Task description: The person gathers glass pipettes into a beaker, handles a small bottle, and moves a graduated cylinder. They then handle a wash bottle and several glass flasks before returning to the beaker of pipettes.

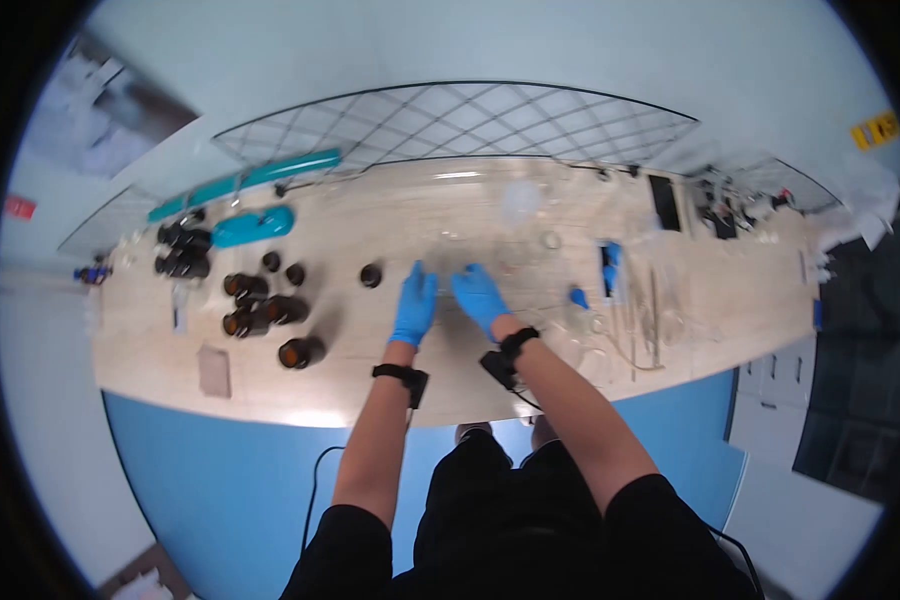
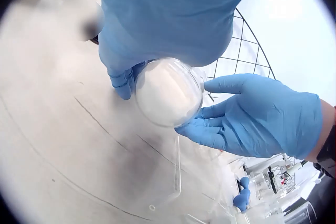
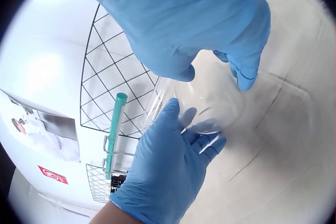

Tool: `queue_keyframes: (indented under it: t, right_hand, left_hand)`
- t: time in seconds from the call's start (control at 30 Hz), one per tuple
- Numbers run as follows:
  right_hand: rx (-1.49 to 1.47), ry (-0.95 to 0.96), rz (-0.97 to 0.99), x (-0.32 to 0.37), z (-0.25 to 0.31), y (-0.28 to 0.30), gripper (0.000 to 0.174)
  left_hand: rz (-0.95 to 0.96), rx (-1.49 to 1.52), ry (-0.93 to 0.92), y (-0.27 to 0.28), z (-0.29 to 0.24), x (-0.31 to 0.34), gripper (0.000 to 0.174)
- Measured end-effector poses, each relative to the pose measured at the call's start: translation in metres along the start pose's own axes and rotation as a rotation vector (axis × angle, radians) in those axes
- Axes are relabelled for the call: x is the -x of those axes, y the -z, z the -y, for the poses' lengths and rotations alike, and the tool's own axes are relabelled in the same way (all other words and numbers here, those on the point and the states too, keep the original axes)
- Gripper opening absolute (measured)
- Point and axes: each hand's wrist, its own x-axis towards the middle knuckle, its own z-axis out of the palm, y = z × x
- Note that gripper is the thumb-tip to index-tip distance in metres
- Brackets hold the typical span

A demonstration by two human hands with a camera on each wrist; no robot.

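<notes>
A clear round glass vessel is between my two gloved hands, its circular end facing the left wrist view. My left hand holds one side, and its fingers show through the glass in the right wrist view. From the other side my right hand grips the vessel, thumb and fingers spread around its wall. Both hands wear blue gloves. In the right wrist view the transparent wall lies between the two hands. The head view barely shows the glass against the pale table.
Several brown bottles stand to the left, with a small brown jar nearer my left hand. A teal object lies behind them. To the right are a blue rubber bulb and clear glassware. A wire grid rises at the back.
</notes>
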Motion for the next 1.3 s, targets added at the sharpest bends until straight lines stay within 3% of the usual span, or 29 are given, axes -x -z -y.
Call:
queue_keyframes:
  t: [0.03,0.07,0.13,0.17,0.23,0.3,0.37,0.47,0.53,0.63,0.7,0.77,0.87,1.0,1.07,1.13,1.2,1.3]
  right_hand:
    - [-0.094,-0.185,0.075,-0.002,0.006,0.006,0.041]
    - [-0.091,-0.179,0.104,-0.001,0.004,0.001,0.041]
    - [-0.050,-0.168,-0.006,0.003,0.002,-0.005,0.068]
    - [-0.047,-0.168,-0.001,0.003,0.001,-0.005,0.068]
    - [-0.137,-0.139,0.193,0.006,0.014,0.002,0.074]
    - [-0.093,-0.049,0.128,0.005,0.009,-0.009,0.068]
    - [-0.051,0.045,0.062,0.003,0.001,-0.014,0.061]
    - [-0.156,-0.050,0.149,0.013,0.023,-0.004,0.065]
    - [-0.132,0.139,0.034,0.028,0.031,-0.004,0.071]
    - [-0.031,0.306,0.079,0.049,0.039,0.012,0.075]
    - [-0.033,0.330,0.110,0.059,0.036,0.016,0.076]
    - [-0.036,0.349,0.141,0.064,0.029,0.018,0.076]
    - [-0.109,0.334,0.247,0.067,0.024,0.018,0.074]
    - [-0.054,0.307,0.208,0.062,0.007,0.007,0.072]
    - [-0.072,0.337,0.161,0.047,-0.009,0.001,0.072]
    - [-0.131,0.409,0.195,0.038,-0.010,-0.007,0.072]
    - [-0.097,0.302,0.154,0.045,0.005,0.002,0.072]
    - [-0.113,0.326,0.163,0.042,0.000,0.004,0.071]
  left_hand:
    - [0.004,-0.013,0.004,0.000,0.001,0.003,0.056]
    - [-0.020,-0.017,0.020,0.000,0.007,0.006,0.056]
    - [-0.098,0.077,-0.014,-0.001,0.007,0.011,0.053]
    - [-0.157,0.157,-0.089,-0.002,0.007,0.014,0.051]
    - [-0.137,0.167,-0.105,0.001,0.015,0.010,0.053]
    - [-0.116,0.176,-0.118,0.002,0.013,0.013,0.055]
    - [-0.109,0.365,0.134,0.006,0.000,0.017,0.061]
    - [-0.082,0.331,0.121,0.019,-0.011,0.029,0.061]
    - [-0.069,0.408,0.074,0.022,-0.011,0.039,0.064]
    - [-0.024,0.503,-0.002,0.030,-0.016,0.058,0.068]
    - [0.011,0.520,-0.035,0.037,-0.019,0.071,0.069]
    - [0.072,0.238,-0.032,0.042,-0.020,0.079,0.071]
    - [0.080,0.350,-0.023,0.036,-0.014,0.080,0.073]
    - [-0.009,0.487,0.031,0.019,0.006,0.076,0.072]
    - [-0.038,0.304,-0.153,0.011,0.018,0.061,0.071]
    - [-0.049,0.337,-0.137,0.014,0.007,0.052,0.073]
    - [-0.031,0.390,-0.104,0.013,0.004,0.052,0.074]
    - [-0.039,0.147,-0.117,0.011,0.009,0.050,0.072]
